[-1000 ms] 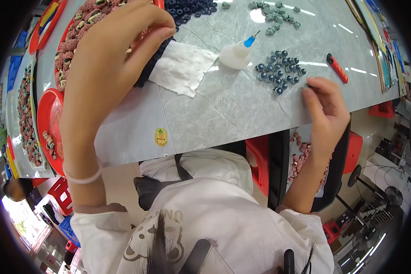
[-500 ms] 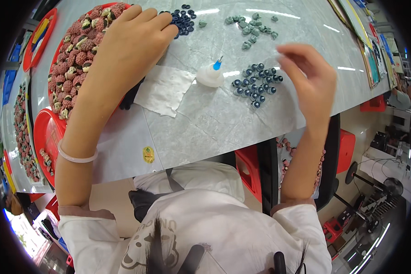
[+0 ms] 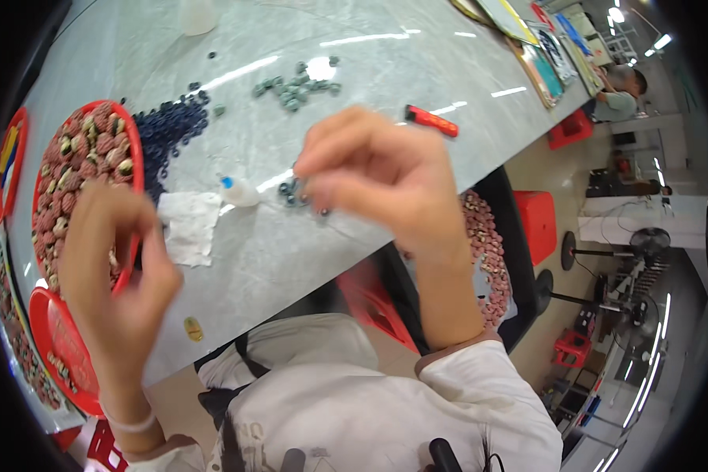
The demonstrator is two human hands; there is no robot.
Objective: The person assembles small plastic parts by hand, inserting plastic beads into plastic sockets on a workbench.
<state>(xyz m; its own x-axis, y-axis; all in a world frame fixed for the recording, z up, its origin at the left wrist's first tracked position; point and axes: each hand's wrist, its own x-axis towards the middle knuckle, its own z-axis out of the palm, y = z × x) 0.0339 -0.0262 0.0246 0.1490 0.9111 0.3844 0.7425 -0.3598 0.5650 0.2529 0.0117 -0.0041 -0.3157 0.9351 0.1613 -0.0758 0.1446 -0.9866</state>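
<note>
A: Where does the bench (image 3: 248, 295) end?
B: Its near edge slants up to the right, and the right forearm (image 3: 448, 295) crosses it; grey surface shows between that edge and the white cloth (image 3: 190, 228)
A: How are the hands?
B: The right hand (image 3: 381, 177) is narrow, thumb and fingers drawn close, just by the dark beads (image 3: 289, 193); blur hides whether it holds one. The left hand (image 3: 110, 259) is half curled by the red basin (image 3: 137, 145) of pink lumps (image 3: 79, 157); I cannot tell if anything is in it
A: What stands in the gap between them?
B: The cloth, then a white bottle (image 3: 242, 195) with a blue tip, near the beads. Farther off lie navy rings (image 3: 169, 126) at left, green pieces (image 3: 295, 90) mid-bench and a red tool (image 3: 433, 120) to the right, on glossy stone-look surface streaked with light
A: And the room?
B: On the right, a red stool (image 3: 536, 226) and a black fan (image 3: 649, 232); a person (image 3: 615, 102) is at the far right
</note>
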